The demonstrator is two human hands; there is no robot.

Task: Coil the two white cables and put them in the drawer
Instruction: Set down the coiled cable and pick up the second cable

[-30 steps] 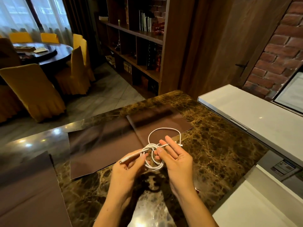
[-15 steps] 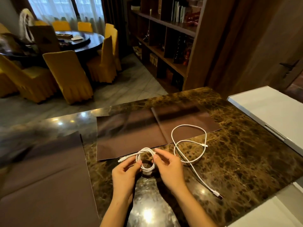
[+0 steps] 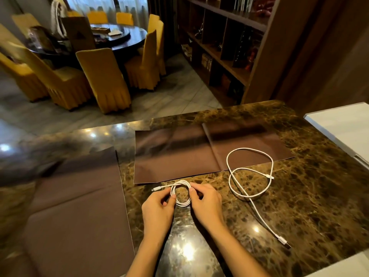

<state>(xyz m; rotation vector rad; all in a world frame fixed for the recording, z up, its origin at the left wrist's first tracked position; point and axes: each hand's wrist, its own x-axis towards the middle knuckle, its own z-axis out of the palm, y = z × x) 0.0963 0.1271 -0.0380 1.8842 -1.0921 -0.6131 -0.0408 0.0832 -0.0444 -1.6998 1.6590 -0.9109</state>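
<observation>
Both grips pinched the coil (image 3: 182, 204) at the bench (image 3: 319, 196), left hand (image 3: 157, 206) on its left side, right hand (image 3: 206, 202) on its right. The loose cable (image 3: 248, 197) lay just to the right, nearer the right hand, its tail running toward the person.

a home dining room: round table (image 3: 127, 40), yellow covered chairs (image 3: 103, 76), bookshelf (image 3: 225, 43), marble counter (image 3: 319, 196).

Two white cables (image 3: 182, 204) (image 3: 248, 197), two hands (image 3: 157, 210) (image 3: 207, 206), one countertop (image 3: 319, 196).
</observation>
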